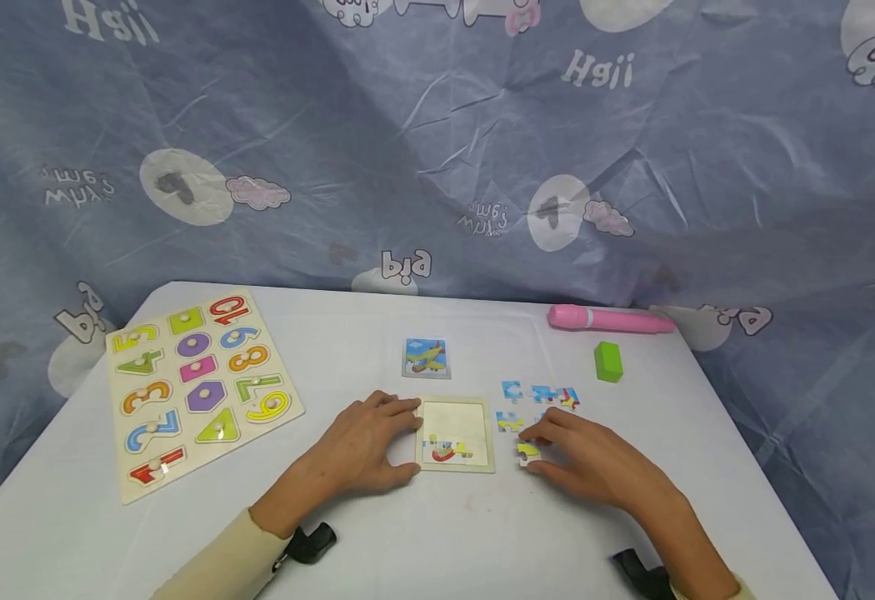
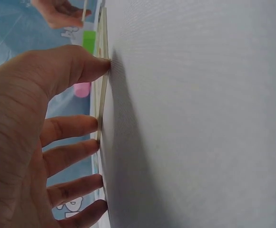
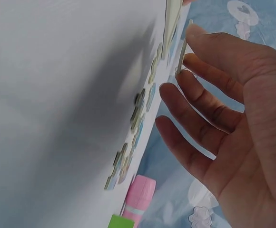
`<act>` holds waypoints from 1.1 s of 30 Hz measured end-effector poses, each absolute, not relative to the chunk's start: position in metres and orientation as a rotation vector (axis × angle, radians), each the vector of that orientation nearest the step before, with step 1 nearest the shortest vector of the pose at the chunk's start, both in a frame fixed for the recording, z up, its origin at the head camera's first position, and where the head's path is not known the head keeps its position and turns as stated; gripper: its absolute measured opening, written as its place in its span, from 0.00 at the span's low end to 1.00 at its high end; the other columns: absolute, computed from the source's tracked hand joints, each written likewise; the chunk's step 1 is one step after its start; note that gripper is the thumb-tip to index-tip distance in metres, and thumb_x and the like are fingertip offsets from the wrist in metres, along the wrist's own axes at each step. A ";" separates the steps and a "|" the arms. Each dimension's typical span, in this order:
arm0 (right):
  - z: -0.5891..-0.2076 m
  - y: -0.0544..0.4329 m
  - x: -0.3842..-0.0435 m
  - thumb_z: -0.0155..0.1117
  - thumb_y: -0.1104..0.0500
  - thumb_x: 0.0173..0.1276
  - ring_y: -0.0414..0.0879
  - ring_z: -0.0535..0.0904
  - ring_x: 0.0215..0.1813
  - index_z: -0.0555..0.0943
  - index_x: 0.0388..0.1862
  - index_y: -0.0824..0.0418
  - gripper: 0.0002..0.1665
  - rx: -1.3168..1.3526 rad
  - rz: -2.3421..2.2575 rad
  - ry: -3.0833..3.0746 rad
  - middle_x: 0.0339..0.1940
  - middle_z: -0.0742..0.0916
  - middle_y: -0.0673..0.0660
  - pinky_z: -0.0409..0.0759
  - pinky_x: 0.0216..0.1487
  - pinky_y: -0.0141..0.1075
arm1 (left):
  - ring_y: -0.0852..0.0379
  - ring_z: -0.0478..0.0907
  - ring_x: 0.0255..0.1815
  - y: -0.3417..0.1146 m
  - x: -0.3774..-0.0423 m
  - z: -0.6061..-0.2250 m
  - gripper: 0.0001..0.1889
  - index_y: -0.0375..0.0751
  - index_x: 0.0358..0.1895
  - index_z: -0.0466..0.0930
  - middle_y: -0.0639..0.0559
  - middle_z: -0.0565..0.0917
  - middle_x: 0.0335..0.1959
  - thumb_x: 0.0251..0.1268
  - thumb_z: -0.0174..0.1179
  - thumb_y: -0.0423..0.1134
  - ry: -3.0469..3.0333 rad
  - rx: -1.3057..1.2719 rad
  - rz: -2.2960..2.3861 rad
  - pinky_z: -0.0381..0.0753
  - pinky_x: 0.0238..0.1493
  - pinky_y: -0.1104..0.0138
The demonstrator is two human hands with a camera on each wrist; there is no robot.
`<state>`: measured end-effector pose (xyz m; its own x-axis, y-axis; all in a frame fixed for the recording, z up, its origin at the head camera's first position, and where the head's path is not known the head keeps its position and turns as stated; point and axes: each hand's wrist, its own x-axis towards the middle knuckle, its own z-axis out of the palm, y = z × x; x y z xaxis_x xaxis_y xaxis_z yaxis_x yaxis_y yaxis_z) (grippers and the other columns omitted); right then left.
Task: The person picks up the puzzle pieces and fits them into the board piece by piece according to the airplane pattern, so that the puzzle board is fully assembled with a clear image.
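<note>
A square puzzle tray lies on the white table in the head view, with a few fitted pieces along its bottom. My left hand rests at the tray's left side, its thumb and fairly straight fingers touching the edge. To the right of the tray, my right hand pinches a yellow-and-white puzzle piece between thumb and fingers. In the right wrist view that piece shows edge-on, held above the table. Beyond this hand lie loose blue puzzle pieces and a yellow-blue one.
Behind the tray is a small airplane picture card. A wooden number board with knobbed pieces lies at the left. A green block and a pink marker sit at the back right, before a printed cloth.
</note>
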<state>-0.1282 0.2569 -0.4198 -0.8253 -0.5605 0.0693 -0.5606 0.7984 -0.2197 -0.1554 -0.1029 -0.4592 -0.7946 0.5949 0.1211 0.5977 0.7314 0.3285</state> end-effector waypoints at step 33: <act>-0.422 0.208 -0.148 0.80 0.51 0.69 0.37 0.81 0.43 0.90 0.58 0.53 0.20 1.114 0.363 -2.954 0.49 0.85 0.45 0.85 0.47 0.38 | 0.48 0.74 0.72 -0.105 -0.158 -0.459 0.33 0.51 0.69 0.83 0.53 0.79 0.76 0.63 0.75 0.60 -2.906 -1.027 -0.527 0.79 0.64 0.47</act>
<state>-0.1478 0.2084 -0.4224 -0.7538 -0.6555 0.0460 -0.6471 0.7283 -0.2254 -0.1576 -0.1046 -0.4592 -0.7843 0.6078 0.1243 0.6127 0.7275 0.3087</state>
